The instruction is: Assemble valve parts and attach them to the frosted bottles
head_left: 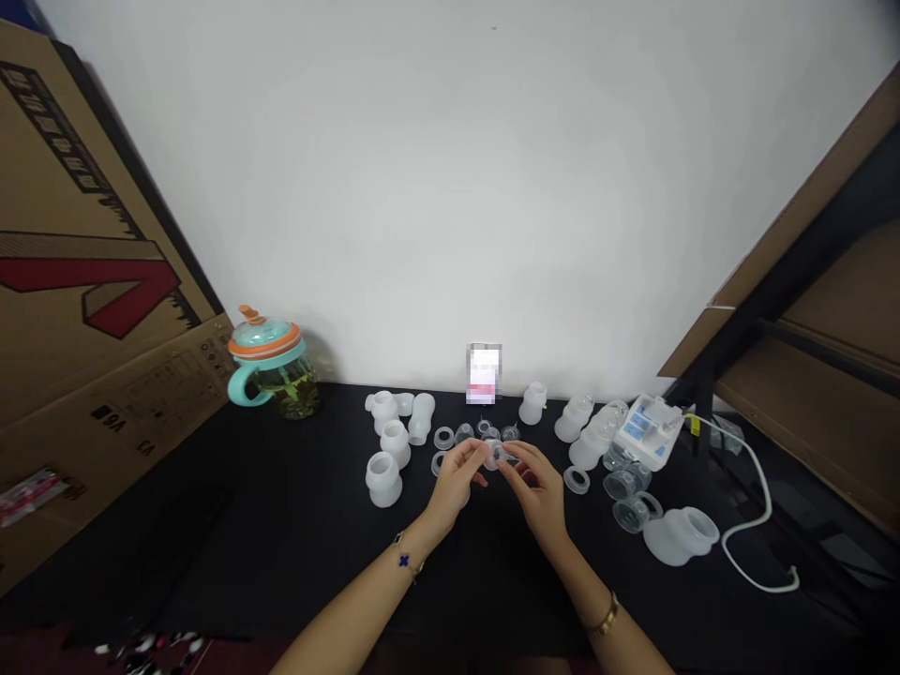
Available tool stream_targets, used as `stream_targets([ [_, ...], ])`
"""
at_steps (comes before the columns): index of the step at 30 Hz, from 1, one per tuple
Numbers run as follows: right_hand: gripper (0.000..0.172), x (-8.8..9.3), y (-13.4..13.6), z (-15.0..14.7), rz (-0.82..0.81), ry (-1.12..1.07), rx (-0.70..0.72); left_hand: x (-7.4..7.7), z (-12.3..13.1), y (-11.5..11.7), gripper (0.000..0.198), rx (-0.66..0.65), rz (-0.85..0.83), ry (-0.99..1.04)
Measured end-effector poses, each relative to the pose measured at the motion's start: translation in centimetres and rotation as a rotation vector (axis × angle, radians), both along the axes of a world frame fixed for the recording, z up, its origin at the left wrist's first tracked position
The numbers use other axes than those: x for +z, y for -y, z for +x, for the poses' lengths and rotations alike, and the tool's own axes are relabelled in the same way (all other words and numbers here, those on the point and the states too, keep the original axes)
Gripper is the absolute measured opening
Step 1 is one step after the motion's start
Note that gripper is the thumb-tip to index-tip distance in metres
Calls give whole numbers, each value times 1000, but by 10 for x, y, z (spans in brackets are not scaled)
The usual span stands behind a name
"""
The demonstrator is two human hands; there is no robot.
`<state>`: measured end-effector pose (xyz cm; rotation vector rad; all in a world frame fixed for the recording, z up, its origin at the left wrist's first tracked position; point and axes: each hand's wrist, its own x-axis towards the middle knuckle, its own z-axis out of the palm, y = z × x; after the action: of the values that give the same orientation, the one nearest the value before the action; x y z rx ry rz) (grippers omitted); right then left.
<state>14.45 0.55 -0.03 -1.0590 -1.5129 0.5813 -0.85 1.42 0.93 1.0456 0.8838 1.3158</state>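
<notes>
1. A small translucent collar-like piece (pixel 496 454) was between the two hands, raised in front of a cluster of clear nipple-shaped parts (pixel 510 433) on the black tabletop (pixel 295 525). How far above the surface it sat could not be told.
2. The left hand (pixel 456 472) gripped the piece's left side between thumb and fingers. The right hand (pixel 541 480) gripped its right side, the thumb coming up from below; its exact finger contacts were partly hidden.
3. By its look, the piece was probably very light. Whether it was stiff plastic or soft silicone could not be told; a soft part would flex under a hard pinch, and a smooth one might slip.
4. The outer rim seemed the best place to hold it, with opposed fingertips and modest pressure, leaving the middle uncovered. Breakage seemed unlikely, though a thin inner section might deform.
5. Both forearms reached forward from the lower edge of the view and converged on the piece. The fingers were bent inward and the backs of the hands faced largely upward. A bracelet with a dark blue charm (pixel 403 561) circled the left wrist, and a gold-coloured bangle (pixel 607 616) the right forearm.
</notes>
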Motion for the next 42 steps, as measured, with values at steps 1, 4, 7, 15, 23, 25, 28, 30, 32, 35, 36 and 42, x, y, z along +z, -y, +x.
stream_targets([
  [1, 22, 1, 0, 0, 10, 2, -9, 0, 0, 0, 39, -14, 8, -11],
  [4, 21, 2, 1, 1, 55, 4, -43, 0, 0, 1, 34, -58, 42, -43],
  [7, 20, 3, 1, 1, 73, 14, -70, 1, -1, 3, 31, -66, 54, -67],
  [15, 19, 3, 1, 2, 111, 44, -85, 1, -2, 3, 29, -81, 43, -58],
  [23, 16, 1, 1, 2, 113, 20, -63, -4, -2, 3, 33, -112, -19, 10],
  [25, 16, 2, 2, 1, 112, 12, -56, -5, -2, 4, 32, -114, -23, 18],
  [28, 16, 3, 3, 0, 117, 8, -54, -5, -2, 3, 31, -114, -22, 20],
  [30, 15, 4, 3, 0, 112, 9, -55, -4, -2, 3, 31, -118, -14, 23],
  [32, 15, 5, 4, 0, 110, 16, -54, -4, -2, 3, 30, -122, 1, 33],
  [35, 15, 4, 4, 1, 125, 38, -64, -4, -2, 3, 28, -127, 22, 52],
  [36, 15, 4, 4, 1, 132, 48, -70, -4, -2, 2, 27, -127, 26, 57],
  [42, 16, 0, 4, 2, 148, 84, -75, -2, -2, 2, 25, -137, 29, 61],
])
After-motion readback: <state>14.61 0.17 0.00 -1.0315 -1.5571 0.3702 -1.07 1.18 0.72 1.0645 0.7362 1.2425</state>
